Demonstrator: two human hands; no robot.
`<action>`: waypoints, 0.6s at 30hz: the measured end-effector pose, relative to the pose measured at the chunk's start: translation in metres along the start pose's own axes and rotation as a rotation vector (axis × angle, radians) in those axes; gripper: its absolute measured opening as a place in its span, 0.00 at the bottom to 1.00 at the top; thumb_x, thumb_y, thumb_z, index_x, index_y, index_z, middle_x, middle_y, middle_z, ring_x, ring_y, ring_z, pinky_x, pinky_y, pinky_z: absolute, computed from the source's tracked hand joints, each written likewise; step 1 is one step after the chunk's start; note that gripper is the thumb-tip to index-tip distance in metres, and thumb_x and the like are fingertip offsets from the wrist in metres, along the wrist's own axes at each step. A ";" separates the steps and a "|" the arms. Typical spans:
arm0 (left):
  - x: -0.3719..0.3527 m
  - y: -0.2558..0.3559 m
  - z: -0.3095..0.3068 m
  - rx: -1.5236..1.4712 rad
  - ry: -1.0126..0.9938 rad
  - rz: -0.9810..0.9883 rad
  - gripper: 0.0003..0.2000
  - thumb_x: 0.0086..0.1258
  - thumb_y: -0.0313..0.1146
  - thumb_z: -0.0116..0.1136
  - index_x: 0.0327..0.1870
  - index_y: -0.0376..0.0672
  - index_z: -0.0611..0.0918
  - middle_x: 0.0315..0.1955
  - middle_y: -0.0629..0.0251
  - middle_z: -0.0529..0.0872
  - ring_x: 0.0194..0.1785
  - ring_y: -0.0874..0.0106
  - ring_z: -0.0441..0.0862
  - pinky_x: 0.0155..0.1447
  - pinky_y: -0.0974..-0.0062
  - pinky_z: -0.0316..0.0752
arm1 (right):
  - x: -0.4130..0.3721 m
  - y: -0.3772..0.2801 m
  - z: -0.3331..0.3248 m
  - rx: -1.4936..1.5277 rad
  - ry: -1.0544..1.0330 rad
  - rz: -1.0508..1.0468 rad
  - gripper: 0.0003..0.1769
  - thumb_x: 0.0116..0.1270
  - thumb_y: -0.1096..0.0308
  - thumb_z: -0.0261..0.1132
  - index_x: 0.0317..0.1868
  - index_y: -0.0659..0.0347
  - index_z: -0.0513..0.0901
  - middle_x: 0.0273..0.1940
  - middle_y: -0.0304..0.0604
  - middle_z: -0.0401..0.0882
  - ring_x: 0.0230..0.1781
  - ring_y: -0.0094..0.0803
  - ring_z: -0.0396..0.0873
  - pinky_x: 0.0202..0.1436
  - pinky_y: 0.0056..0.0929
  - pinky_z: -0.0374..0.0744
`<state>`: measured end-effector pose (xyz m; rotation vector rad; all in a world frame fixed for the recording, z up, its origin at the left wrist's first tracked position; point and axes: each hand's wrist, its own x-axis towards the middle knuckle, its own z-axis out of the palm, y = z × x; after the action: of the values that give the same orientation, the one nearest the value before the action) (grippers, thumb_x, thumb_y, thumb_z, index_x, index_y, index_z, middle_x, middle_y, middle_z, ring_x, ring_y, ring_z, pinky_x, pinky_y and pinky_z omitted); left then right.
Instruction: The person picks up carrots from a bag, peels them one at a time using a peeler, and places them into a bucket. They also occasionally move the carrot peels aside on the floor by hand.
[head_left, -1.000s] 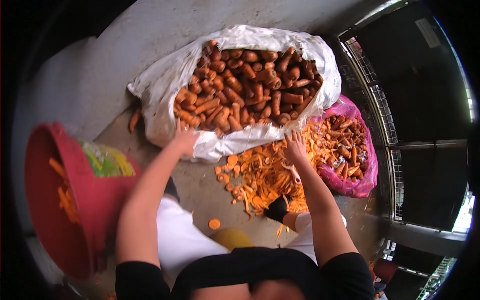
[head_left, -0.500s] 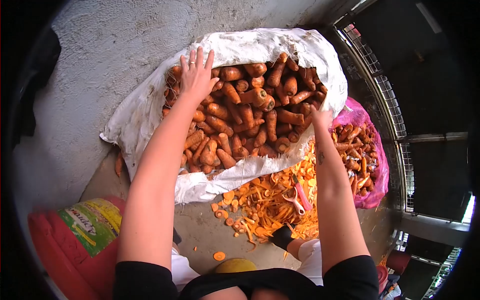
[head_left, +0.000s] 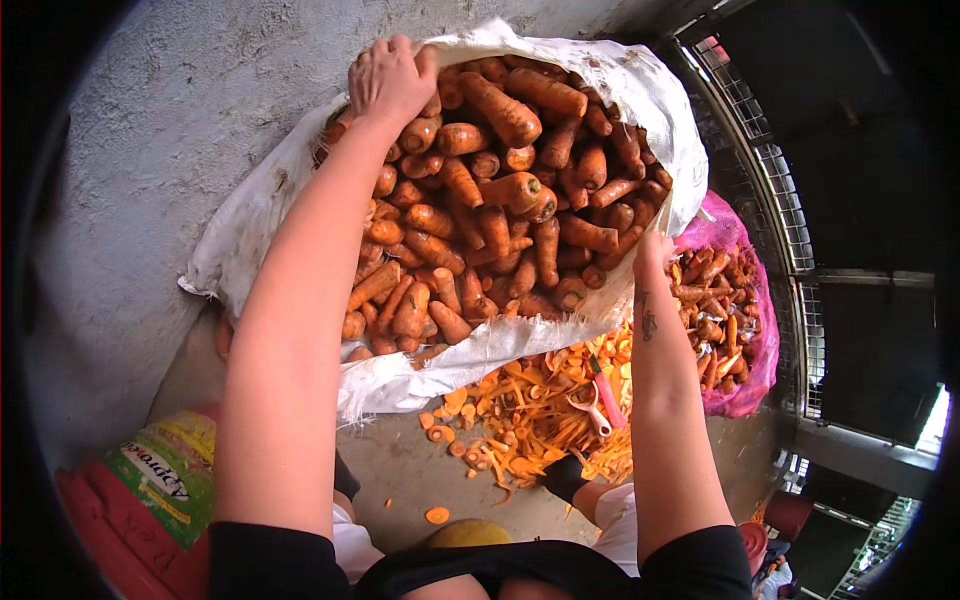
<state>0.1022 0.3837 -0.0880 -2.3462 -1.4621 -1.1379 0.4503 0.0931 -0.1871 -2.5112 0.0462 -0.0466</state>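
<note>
A large white woven sack [head_left: 230, 232] lies with its mouth wide open, full of unpeeled carrots [head_left: 470, 215]. My left hand [head_left: 388, 85] is closed on the sack's rim at the upper left, fingers curled over the edge. At the right side of the mouth, my right hand [head_left: 652, 250] grips the sack's edge, its fingers partly hidden by the fabric. Below the sack is a heap of orange carrot peelings and slices [head_left: 530, 400]. On that heap lie a peeler [head_left: 592, 410] and a knife with a pink handle [head_left: 607, 395].
A pink mesh sack [head_left: 765, 340] holding more carrots stands at the right. In the lower left is a red container [head_left: 110, 535] with a green and yellow label. A rough grey wall [head_left: 200, 110] rises behind, and metal grating [head_left: 785, 215] runs along the right.
My left hand has gone from spread open over the carrots to closed on the rim, moving up. The sack's mouth is pulled wider and higher, showing more carrots. My right hand has shifted slightly lower.
</note>
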 end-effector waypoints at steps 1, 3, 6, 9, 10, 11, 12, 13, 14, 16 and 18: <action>0.000 0.000 -0.007 0.057 -0.232 0.041 0.21 0.68 0.51 0.51 0.38 0.38 0.79 0.32 0.55 0.83 0.37 0.56 0.82 0.42 0.60 0.77 | -0.004 -0.004 0.003 -0.007 0.019 0.040 0.31 0.64 0.48 0.54 0.43 0.76 0.81 0.41 0.60 0.82 0.48 0.52 0.79 0.52 0.41 0.74; -0.003 0.006 -0.023 0.171 -0.695 0.118 0.25 0.66 0.56 0.53 0.35 0.37 0.80 0.29 0.56 0.83 0.36 0.59 0.82 0.42 0.61 0.77 | -0.004 -0.004 0.001 -0.156 -0.107 -0.054 0.38 0.60 0.41 0.61 0.46 0.77 0.80 0.42 0.57 0.83 0.46 0.44 0.80 0.50 0.35 0.74; -0.030 0.001 -0.023 0.102 -0.727 0.025 0.19 0.63 0.49 0.57 0.37 0.40 0.84 0.37 0.53 0.86 0.43 0.58 0.84 0.46 0.61 0.78 | 0.032 0.022 0.002 0.001 -0.343 -0.105 0.40 0.57 0.39 0.65 0.50 0.75 0.79 0.41 0.51 0.82 0.41 0.37 0.78 0.46 0.32 0.75; -0.038 -0.004 -0.041 -0.201 -0.687 -0.273 0.14 0.61 0.40 0.57 0.41 0.40 0.84 0.40 0.50 0.85 0.45 0.55 0.83 0.50 0.62 0.77 | 0.042 0.033 -0.010 0.211 -0.539 -0.137 0.29 0.59 0.47 0.67 0.45 0.69 0.80 0.30 0.38 0.78 0.26 0.28 0.73 0.30 0.29 0.73; -0.041 -0.006 -0.050 -0.318 -0.673 -0.360 0.14 0.60 0.38 0.56 0.41 0.39 0.84 0.40 0.49 0.85 0.46 0.53 0.83 0.51 0.61 0.77 | 0.036 0.033 -0.016 0.245 -0.550 -0.167 0.26 0.59 0.51 0.66 0.44 0.68 0.80 0.29 0.39 0.77 0.25 0.28 0.72 0.28 0.30 0.72; -0.048 -0.010 -0.055 -0.470 -0.742 -0.455 0.13 0.59 0.36 0.54 0.41 0.40 0.84 0.40 0.47 0.84 0.46 0.53 0.83 0.52 0.61 0.77 | 0.030 0.034 -0.022 0.281 -0.561 -0.198 0.22 0.59 0.54 0.66 0.42 0.67 0.80 0.28 0.39 0.77 0.23 0.29 0.71 0.26 0.30 0.71; -0.059 -0.011 -0.057 -0.420 -0.719 -0.460 0.13 0.59 0.34 0.53 0.41 0.41 0.85 0.40 0.48 0.85 0.47 0.53 0.83 0.52 0.61 0.77 | 0.033 0.036 -0.022 0.251 -0.558 -0.201 0.20 0.59 0.56 0.65 0.42 0.66 0.80 0.28 0.40 0.76 0.22 0.30 0.71 0.25 0.31 0.70; -0.068 -0.011 -0.058 -0.374 -0.687 -0.462 0.13 0.58 0.32 0.51 0.41 0.43 0.85 0.40 0.49 0.85 0.47 0.54 0.83 0.52 0.60 0.76 | 0.038 0.044 -0.016 0.196 -0.544 -0.211 0.18 0.59 0.58 0.64 0.42 0.65 0.79 0.27 0.40 0.76 0.21 0.30 0.71 0.24 0.32 0.70; -0.072 -0.011 -0.059 -0.407 -0.633 -0.464 0.13 0.58 0.30 0.50 0.41 0.43 0.85 0.40 0.50 0.85 0.47 0.54 0.83 0.52 0.60 0.76 | 0.048 0.049 -0.010 0.133 -0.521 -0.225 0.16 0.59 0.60 0.63 0.41 0.65 0.79 0.26 0.41 0.75 0.21 0.31 0.71 0.23 0.33 0.69; -0.073 0.001 -0.088 -0.479 -0.623 -0.513 0.15 0.58 0.29 0.50 0.43 0.40 0.84 0.42 0.47 0.84 0.47 0.53 0.82 0.53 0.60 0.76 | 0.071 0.074 0.004 0.107 -0.468 -0.341 0.13 0.59 0.64 0.60 0.41 0.63 0.78 0.26 0.43 0.75 0.21 0.34 0.72 0.22 0.34 0.70; -0.085 0.004 -0.103 -0.503 -0.590 -0.586 0.16 0.58 0.28 0.50 0.45 0.40 0.84 0.42 0.46 0.84 0.48 0.53 0.81 0.54 0.61 0.75 | 0.031 0.062 -0.026 0.243 -0.538 -0.254 0.14 0.58 0.66 0.59 0.44 0.62 0.78 0.29 0.46 0.77 0.24 0.37 0.74 0.25 0.36 0.72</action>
<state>0.0318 0.2712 -0.0714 -2.8484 -2.4340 -1.0587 0.4791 0.0262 -0.2016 -2.1954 -0.4688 0.4886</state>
